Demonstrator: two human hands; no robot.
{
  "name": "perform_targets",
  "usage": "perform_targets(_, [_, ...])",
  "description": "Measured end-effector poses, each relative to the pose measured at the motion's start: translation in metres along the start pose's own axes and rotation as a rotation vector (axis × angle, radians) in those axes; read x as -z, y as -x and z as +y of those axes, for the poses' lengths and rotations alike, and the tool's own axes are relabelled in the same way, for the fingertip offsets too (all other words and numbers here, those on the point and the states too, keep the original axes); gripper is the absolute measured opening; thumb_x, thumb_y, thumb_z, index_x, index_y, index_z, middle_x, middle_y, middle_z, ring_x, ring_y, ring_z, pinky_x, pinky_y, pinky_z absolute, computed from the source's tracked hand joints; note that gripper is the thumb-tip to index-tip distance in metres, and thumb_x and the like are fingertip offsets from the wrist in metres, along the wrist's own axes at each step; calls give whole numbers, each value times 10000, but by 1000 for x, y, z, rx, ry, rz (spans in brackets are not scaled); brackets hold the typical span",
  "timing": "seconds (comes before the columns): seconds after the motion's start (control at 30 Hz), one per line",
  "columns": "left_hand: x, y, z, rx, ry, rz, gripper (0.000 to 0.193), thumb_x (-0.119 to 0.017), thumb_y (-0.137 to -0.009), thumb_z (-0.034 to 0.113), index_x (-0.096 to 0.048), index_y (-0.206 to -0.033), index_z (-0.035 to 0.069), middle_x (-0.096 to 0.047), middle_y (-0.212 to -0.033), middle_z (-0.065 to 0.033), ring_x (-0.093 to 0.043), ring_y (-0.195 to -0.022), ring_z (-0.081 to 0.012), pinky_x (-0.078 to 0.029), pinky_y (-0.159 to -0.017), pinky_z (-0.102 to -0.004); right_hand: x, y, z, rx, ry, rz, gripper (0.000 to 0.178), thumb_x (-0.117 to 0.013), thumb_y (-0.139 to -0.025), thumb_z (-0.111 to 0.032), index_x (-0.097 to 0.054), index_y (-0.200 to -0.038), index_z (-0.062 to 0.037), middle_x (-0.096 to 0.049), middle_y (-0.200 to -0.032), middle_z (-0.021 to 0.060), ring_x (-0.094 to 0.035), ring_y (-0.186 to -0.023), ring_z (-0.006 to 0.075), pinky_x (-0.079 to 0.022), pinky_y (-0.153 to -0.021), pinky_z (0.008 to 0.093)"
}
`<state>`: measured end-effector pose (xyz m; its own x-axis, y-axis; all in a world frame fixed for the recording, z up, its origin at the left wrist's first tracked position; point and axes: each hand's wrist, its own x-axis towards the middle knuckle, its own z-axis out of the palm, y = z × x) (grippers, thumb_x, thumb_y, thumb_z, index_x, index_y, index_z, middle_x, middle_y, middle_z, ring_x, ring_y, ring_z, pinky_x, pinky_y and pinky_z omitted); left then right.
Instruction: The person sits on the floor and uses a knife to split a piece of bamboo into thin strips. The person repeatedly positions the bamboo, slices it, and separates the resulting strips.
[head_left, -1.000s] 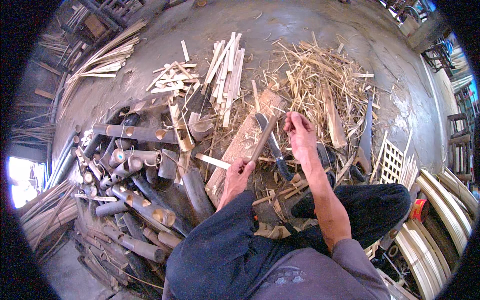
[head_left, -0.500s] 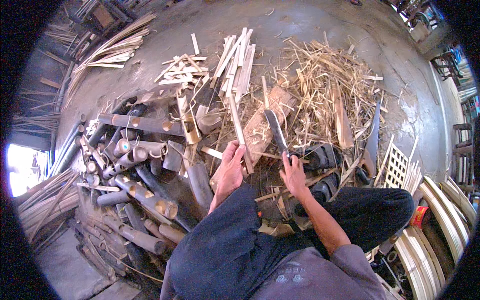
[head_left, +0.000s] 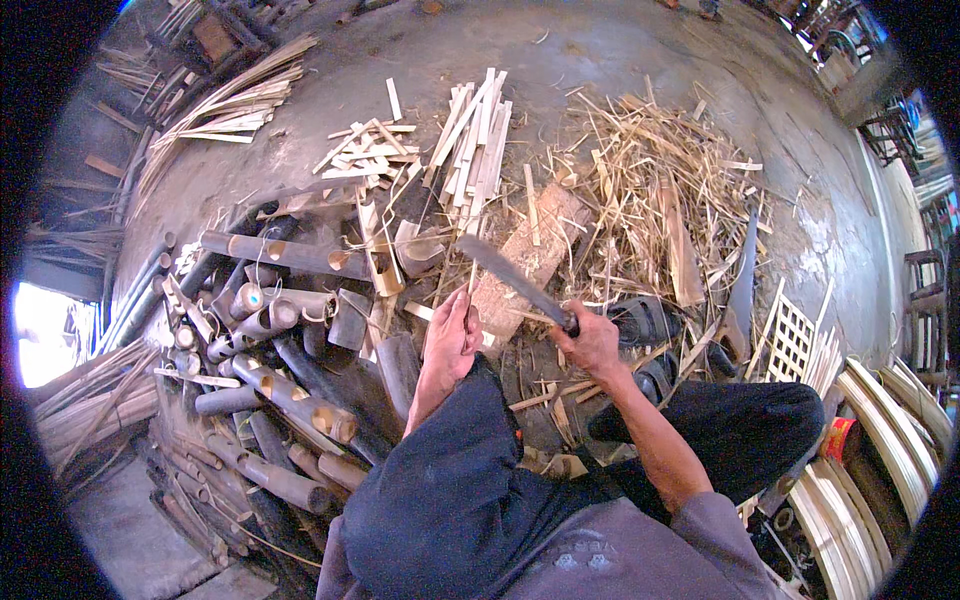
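Dozens of uncut bamboo tubes lie at my left, so I judge most of the splitting is ahead. My left hand pinches a thin bamboo strip upright on the wooden block, beside the blade. My right hand has its fingers wrapped tight round the knife; split slats and shavings beyond show what is done.

Dull metal blade, rough wooden block

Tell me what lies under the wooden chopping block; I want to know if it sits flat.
Bamboo splinters and strips ring the wooden chopping block on the concrete floor. Its underside is covered, so flatness cannot be seen.
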<state>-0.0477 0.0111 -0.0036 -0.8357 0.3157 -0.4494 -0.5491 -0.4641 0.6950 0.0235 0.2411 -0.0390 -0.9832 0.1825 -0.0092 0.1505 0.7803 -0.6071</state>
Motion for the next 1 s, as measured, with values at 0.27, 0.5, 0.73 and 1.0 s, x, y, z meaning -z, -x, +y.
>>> perform_targets(0.27, [-15, 20, 11, 108, 116, 23, 210, -475, -1004, 219, -551, -1154, 92, -402, -582, 23, -321, -403, -56, -247, -367, -201, -5, -11, -21, 241, 56, -144, 331, -759, -703, -361, -632, -924, -149, -636, -662, 107, -647, -653, 323, -504, -585, 423])
perform_targets(0.5, [-37, 55, 34, 214, -102, -65, 327, -391, -1032, 234, -498, -1273, 40, -344, -559, 42, -291, -386, -48, -241, -344, -200, 5, -38, 7, -3, 21, -3, 349, -725, -721, -400, -645, -923, -128, -669, -715, 141, -664, -713, 349, -523, -645, 453])
perform_targets(0.73, [-33, 35, 6, -180, -142, -43, 320, -429, -1013, 191, -425, -1306, 61, -543, -778, -11, -496, -625, -100, -416, -568, -221, 17, -56, 25, -265, -188, 83, 399, -675, -792, -361, -674, -917, 19, -677, -746, 160, -668, -720, 270, -502, -633, 380])
perform_targets(1.0, [-37, -9, -31, -281, 121, -18, 232, -527, -964, 111, -443, -1175, 64, -612, -1097, -119, -591, -1028, -202, -466, -928, -380, -27, -14, -68, -366, -935, -108, 372, -696, -847, -324, -670, -1015, 7, -667, -717, 88, -618, -631, 138, -485, -609, 306])
